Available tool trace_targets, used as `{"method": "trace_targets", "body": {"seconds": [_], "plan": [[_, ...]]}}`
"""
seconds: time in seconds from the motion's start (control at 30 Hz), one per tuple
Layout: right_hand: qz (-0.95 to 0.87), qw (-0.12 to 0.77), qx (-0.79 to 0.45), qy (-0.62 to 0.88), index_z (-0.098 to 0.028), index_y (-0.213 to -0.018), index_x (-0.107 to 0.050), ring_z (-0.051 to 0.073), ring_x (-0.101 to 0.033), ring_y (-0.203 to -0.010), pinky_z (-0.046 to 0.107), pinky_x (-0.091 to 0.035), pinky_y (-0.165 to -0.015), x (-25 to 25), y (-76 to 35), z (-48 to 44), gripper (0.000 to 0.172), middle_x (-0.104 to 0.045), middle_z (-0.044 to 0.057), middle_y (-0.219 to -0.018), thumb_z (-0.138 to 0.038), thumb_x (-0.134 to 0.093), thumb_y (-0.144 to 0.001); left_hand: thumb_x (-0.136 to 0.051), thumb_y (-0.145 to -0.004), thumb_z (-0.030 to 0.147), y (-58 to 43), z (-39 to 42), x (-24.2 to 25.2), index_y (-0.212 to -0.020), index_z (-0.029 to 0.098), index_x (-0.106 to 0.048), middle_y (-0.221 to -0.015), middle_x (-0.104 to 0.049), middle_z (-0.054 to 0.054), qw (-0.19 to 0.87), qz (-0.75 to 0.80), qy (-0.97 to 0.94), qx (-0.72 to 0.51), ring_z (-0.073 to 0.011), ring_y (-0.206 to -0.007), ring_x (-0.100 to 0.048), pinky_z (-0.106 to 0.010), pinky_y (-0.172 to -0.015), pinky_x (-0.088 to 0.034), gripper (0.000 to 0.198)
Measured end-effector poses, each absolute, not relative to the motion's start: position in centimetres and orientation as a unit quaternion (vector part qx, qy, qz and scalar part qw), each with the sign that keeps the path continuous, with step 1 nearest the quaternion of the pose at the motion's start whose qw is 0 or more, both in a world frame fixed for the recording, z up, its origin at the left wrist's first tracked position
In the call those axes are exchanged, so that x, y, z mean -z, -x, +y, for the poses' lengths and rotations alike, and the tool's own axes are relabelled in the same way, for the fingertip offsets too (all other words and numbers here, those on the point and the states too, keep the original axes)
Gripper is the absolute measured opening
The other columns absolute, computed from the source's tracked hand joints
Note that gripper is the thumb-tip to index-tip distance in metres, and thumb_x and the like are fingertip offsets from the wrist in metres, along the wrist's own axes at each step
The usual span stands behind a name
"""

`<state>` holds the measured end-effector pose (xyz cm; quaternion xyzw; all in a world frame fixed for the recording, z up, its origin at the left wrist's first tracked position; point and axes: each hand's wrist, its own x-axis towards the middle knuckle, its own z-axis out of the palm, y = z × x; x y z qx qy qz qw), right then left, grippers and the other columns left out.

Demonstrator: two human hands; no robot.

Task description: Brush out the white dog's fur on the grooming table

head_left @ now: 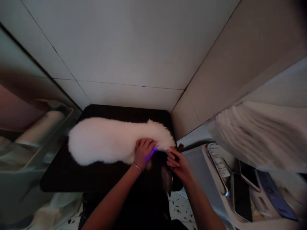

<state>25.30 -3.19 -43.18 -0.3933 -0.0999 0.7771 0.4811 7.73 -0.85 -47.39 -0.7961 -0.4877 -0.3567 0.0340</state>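
A large white furry animal [105, 139] lies stretched along a black padded table [105, 177], its right end by my hands. My left hand [144, 151] rests against the fur with its fingers curled, beside a small violet glow. What it grips, if anything, is hidden. To the right, my right hand [176, 161] has its fingers closed at the edge of the fur, around a small dark-handled tool [180, 147] whose working end I cannot make out. A thin bracelet [138, 167] circles my left wrist.
At the right, a white cart [208, 172] holds a phone [241, 196], a blue strap-like item [275, 196] and a bent metal rod. White cloths [259, 134] hang above it. Blurred shelves [31, 169] stand at the left. Pale panelled walls rise behind the table.
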Motion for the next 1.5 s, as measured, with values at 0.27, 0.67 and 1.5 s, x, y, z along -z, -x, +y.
{"method": "trace_targets", "body": {"seconds": [0.27,0.67,1.5], "plan": [[-0.069,0.471,-0.781,0.404,-0.018,-0.085,-0.056,0.003,-0.038,-0.044,0.016,-0.033,-0.046,43.8,-21.7,-11.3,0.037,-0.047,-0.007,-0.059,-0.042,-0.077,-0.066,-0.051,-0.089,0.017,-7.0,-0.2,47.7,-0.092,0.015,-0.065,-0.089,-0.064,-0.007,-0.02,-0.42,0.81,0.408,-0.0178,-0.085,-0.055,-0.03,-0.075,-0.047,0.015],[-0.488,0.543,-0.449,0.515,-0.021,-0.094,-0.05,0.011,-0.055,-0.058,0.025,-0.047,-0.055,42.3,-26.5,-8.9,0.013,-0.063,0.002,-0.087,-0.033,-0.048,-0.091,-0.046,-0.091,0.018,-7.0,-0.3,48.7,-0.091,0.014,-0.065,-0.09,-0.068,-0.008,-0.032,-0.444,0.791,0.421,-0.016,-0.083,-0.064,-0.028,-0.071,-0.054,0.019],[-0.261,0.665,-0.348,0.608,-0.016,-0.092,-0.055,0.011,-0.055,-0.056,0.028,-0.048,-0.06,47.1,-26.5,-6.3,0.031,-0.066,0.003,-0.083,-0.044,-0.061,-0.08,-0.056,-0.087,0.018,-7.6,-0.5,48.2,-0.093,0.016,-0.063,-0.087,-0.068,-0.004,-0.125,-0.396,0.8,0.433,-0.0141,-0.082,-0.063,-0.028,-0.077,-0.054,0.009]]}}
